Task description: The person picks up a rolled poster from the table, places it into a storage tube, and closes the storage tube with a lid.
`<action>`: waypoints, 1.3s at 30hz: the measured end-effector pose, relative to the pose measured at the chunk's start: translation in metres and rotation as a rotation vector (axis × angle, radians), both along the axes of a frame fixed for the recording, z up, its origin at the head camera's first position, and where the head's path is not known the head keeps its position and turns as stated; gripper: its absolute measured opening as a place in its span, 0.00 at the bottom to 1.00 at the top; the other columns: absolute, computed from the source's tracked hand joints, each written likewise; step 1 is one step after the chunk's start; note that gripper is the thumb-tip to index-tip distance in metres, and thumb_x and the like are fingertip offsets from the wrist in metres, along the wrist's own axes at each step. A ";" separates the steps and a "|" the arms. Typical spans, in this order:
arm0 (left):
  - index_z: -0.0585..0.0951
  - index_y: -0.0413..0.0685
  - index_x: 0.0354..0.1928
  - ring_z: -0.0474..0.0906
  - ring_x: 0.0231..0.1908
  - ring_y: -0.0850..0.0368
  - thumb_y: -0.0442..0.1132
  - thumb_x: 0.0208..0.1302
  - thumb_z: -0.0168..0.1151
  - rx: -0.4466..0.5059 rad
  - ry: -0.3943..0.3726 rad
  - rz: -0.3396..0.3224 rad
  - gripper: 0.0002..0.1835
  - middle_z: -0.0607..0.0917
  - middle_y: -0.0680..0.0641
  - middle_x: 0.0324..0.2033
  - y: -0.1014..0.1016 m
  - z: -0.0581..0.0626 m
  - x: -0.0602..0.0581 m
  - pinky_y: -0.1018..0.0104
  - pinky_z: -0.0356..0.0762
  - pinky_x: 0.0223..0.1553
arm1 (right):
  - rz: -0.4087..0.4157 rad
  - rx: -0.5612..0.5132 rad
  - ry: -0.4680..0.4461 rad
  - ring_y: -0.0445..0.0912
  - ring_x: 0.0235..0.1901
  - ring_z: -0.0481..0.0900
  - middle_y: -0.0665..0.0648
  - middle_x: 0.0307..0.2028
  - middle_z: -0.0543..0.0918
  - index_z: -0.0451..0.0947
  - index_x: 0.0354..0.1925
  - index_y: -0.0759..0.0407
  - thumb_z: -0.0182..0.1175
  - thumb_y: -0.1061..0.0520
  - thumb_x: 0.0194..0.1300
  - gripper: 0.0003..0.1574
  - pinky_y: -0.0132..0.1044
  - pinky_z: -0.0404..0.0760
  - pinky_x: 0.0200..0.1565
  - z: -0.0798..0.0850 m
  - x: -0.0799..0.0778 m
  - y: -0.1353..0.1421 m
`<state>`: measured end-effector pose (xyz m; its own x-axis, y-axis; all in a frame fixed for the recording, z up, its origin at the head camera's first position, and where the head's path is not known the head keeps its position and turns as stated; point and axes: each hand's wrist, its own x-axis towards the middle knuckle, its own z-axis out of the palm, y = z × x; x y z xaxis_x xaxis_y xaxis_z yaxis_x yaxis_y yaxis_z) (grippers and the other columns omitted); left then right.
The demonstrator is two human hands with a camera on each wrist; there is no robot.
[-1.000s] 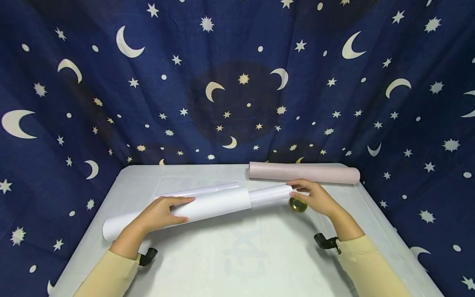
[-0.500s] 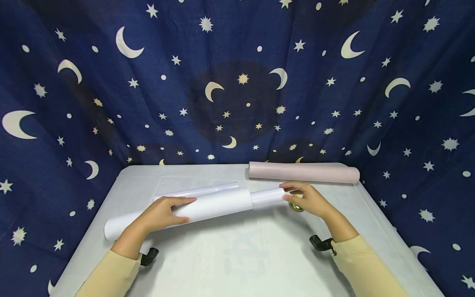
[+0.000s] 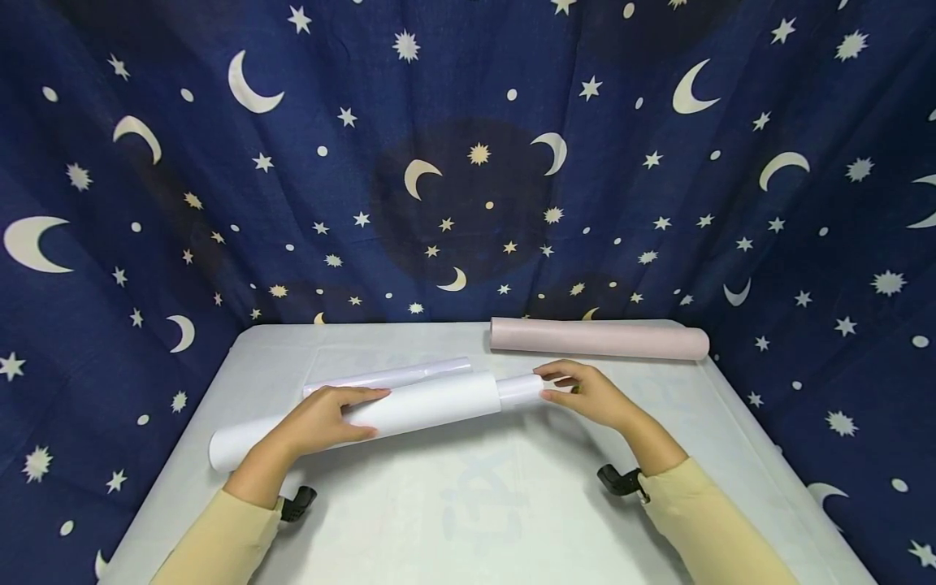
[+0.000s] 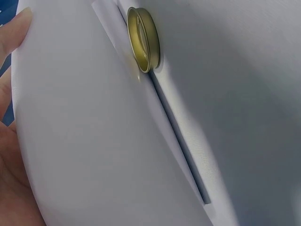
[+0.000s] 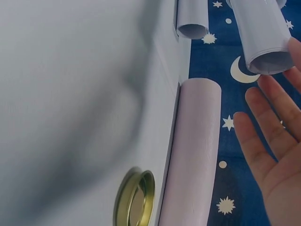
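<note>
My left hand (image 3: 318, 424) grips a wide white paper roll (image 3: 442, 402) from above, thumb on the near side and fingers on the far side. Held slantwise, the wide roll has a narrower glossy white roll (image 3: 517, 390) partly inside it, sticking out at the right end. My right hand (image 3: 588, 394) pinches that protruding end between thumb and fingers. In the right wrist view the narrower roll's open mouth (image 5: 263, 42) shows, with several fingers stretched out below it. A gold lid-like ring (image 4: 153, 40) is mostly hidden behind my right hand in the head view.
Behind the held rolls, another thin glossy roll (image 3: 395, 376) lies on the white-covered table (image 3: 439, 512). A pale pink roll (image 3: 600, 339) lies along the back right edge. A dark blue curtain (image 3: 468, 203) with moons and stars surrounds the table.
My right hand has moved left, and the narrower roll has slid deeper into the wide one, so less sticks out. My left hand keeps its grip; the wide roll has shifted slightly right.
</note>
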<state>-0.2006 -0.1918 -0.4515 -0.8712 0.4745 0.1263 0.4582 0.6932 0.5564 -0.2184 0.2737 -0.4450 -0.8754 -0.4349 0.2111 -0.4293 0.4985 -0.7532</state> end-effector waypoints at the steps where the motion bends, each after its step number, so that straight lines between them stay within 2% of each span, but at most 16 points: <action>1: 0.80 0.73 0.62 0.78 0.52 0.60 0.57 0.50 0.79 0.002 -0.003 -0.001 0.34 0.83 0.60 0.57 0.000 0.000 0.000 0.56 0.78 0.50 | 0.009 -0.004 0.004 0.61 0.51 0.82 0.63 0.54 0.83 0.80 0.58 0.59 0.68 0.56 0.66 0.24 0.56 0.80 0.53 -0.001 -0.001 -0.001; 9: 0.80 0.74 0.63 0.78 0.54 0.60 0.56 0.51 0.78 0.001 -0.008 -0.011 0.34 0.82 0.61 0.57 0.001 -0.001 -0.002 0.56 0.78 0.51 | 0.066 -0.024 0.015 0.60 0.52 0.82 0.60 0.53 0.84 0.80 0.58 0.61 0.69 0.58 0.65 0.24 0.54 0.79 0.55 -0.006 -0.006 -0.012; 17: 0.80 0.73 0.63 0.78 0.53 0.60 0.56 0.51 0.78 0.000 -0.016 -0.015 0.34 0.83 0.60 0.57 0.003 0.001 -0.001 0.57 0.78 0.50 | 0.074 0.003 -0.003 0.55 0.51 0.82 0.59 0.53 0.84 0.80 0.57 0.61 0.70 0.56 0.64 0.24 0.53 0.79 0.55 -0.007 -0.007 -0.023; 24: 0.80 0.71 0.63 0.78 0.52 0.62 0.56 0.52 0.78 -0.002 0.008 -0.039 0.34 0.82 0.61 0.57 0.005 0.003 0.000 0.58 0.78 0.50 | 0.088 0.013 -0.025 0.57 0.52 0.82 0.59 0.53 0.84 0.80 0.57 0.59 0.69 0.55 0.65 0.23 0.50 0.80 0.55 -0.010 -0.007 -0.031; 34: 0.80 0.71 0.63 0.78 0.52 0.61 0.55 0.51 0.79 0.002 0.007 -0.037 0.34 0.83 0.60 0.57 0.006 0.005 0.002 0.57 0.78 0.50 | 0.121 -0.002 -0.051 0.55 0.52 0.81 0.58 0.53 0.84 0.80 0.57 0.59 0.69 0.52 0.65 0.25 0.59 0.77 0.56 -0.010 -0.007 -0.037; 39: 0.80 0.71 0.63 0.78 0.54 0.61 0.55 0.51 0.79 0.001 0.003 -0.034 0.34 0.82 0.61 0.57 0.007 0.005 0.001 0.57 0.78 0.51 | 0.140 -0.004 -0.061 0.56 0.53 0.81 0.57 0.54 0.84 0.79 0.58 0.60 0.68 0.51 0.66 0.26 0.59 0.76 0.57 -0.011 -0.007 -0.041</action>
<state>-0.1991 -0.1852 -0.4467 -0.8544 0.5033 0.1293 0.4827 0.6766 0.5561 -0.2255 0.2327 -0.4560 -0.8178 -0.5525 0.1612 -0.4474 0.4340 -0.7820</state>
